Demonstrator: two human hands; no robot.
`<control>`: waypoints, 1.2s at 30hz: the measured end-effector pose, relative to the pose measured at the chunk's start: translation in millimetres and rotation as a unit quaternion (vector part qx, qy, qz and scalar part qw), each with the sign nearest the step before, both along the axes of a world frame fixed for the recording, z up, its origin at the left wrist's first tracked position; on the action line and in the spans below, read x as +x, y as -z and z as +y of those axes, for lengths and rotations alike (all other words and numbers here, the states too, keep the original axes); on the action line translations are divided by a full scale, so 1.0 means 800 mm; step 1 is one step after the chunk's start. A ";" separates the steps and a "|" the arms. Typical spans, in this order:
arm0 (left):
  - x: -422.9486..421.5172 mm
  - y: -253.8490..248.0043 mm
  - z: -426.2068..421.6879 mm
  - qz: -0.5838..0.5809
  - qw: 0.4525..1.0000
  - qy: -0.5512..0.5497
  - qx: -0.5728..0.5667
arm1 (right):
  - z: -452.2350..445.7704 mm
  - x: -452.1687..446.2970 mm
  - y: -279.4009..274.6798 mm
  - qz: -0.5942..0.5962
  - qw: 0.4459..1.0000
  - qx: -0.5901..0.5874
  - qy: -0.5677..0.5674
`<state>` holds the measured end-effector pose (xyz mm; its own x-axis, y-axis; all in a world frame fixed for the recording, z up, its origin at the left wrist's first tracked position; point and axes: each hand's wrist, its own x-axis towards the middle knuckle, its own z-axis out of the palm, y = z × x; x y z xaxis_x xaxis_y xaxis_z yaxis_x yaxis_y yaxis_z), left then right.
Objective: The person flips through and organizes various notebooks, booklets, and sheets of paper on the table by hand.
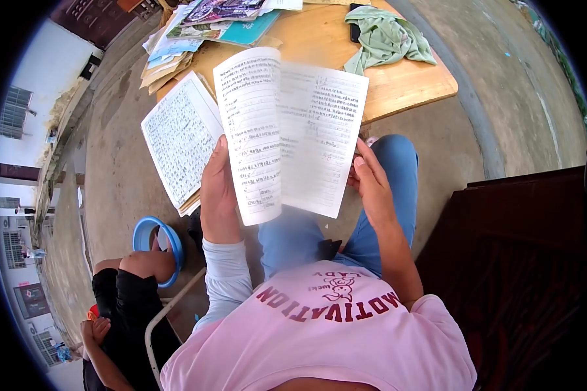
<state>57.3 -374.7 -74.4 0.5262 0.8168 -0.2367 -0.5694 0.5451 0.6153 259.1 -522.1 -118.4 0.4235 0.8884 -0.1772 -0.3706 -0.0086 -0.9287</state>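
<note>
An open notebook (251,140) with handwritten lines on both pages is held up in front of my lap. My left hand (218,189) grips its left edge, the thumb lying along the page side. At the right page's outer edge, my right hand (372,179) is closed on the notebook with bent fingers. Behind the left hand, a stack of written sheets (179,137) leans out past the table's corner; whether the left hand touches it I cannot tell. The fingers behind the notebook are hidden.
The wooden table (411,88) ahead bears a pile of papers and books (235,29), a green cloth (391,39) and a black phone (354,26). At left, another person (134,293) sits by a blue basin (166,247). A dark wooden piece (502,241) stands at right.
</note>
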 end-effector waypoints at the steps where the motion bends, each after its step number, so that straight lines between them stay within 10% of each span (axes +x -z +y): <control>1: -0.001 0.003 0.001 -0.004 1.000 0.006 0.005 | -0.001 0.000 0.001 0.002 1.000 0.003 -0.001; 16: -0.006 0.002 0.001 0.138 0.975 0.100 0.141 | 0.002 0.002 -0.006 -0.071 0.997 -0.021 0.015; 22: 0.017 -0.050 -0.026 0.320 0.853 0.048 0.410 | 0.002 0.020 0.016 -0.008 0.998 0.042 0.043; 29: 0.016 -0.039 -0.037 0.342 0.862 0.081 0.367 | -0.002 0.018 -0.002 -0.035 0.998 0.018 0.049; 32: 0.038 -0.033 -0.067 0.382 0.673 0.100 0.625 | 0.001 0.016 -0.005 -0.085 0.994 0.006 0.068; 36: 0.056 -0.019 -0.101 0.407 0.643 0.051 0.646 | 0.007 0.011 -0.027 -0.151 0.986 0.013 0.066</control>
<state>102.2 -455.3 -59.4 0.7243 0.5792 0.3740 0.2270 -0.7125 0.6639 267.9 -516.5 -97.0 0.5650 0.8251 -0.0031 -0.0731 0.0463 -0.9962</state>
